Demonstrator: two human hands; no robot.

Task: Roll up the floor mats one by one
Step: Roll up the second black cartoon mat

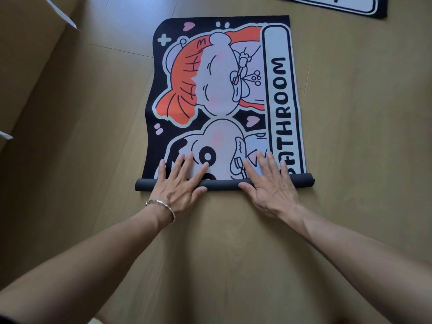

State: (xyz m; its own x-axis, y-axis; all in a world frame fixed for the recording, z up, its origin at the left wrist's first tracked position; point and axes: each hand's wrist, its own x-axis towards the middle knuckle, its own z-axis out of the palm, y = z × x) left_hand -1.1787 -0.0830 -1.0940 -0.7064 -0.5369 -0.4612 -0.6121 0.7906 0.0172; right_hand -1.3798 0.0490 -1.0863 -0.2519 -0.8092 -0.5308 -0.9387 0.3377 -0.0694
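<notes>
Left hand [178, 183] and right hand [268, 183] pressed flat on the cartoon bathroom mat's [224, 90] dark roll [222, 183]; second mat [346, 5] at the floor's [93, 136] far-right corner.

Left hand [180, 183] flat, fingers spread; right hand [268, 183] likewise

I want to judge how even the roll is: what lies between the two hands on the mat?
In the head view, a short stretch of the dark roll shows between the left hand and right hand, with printed mat beyond.
</notes>
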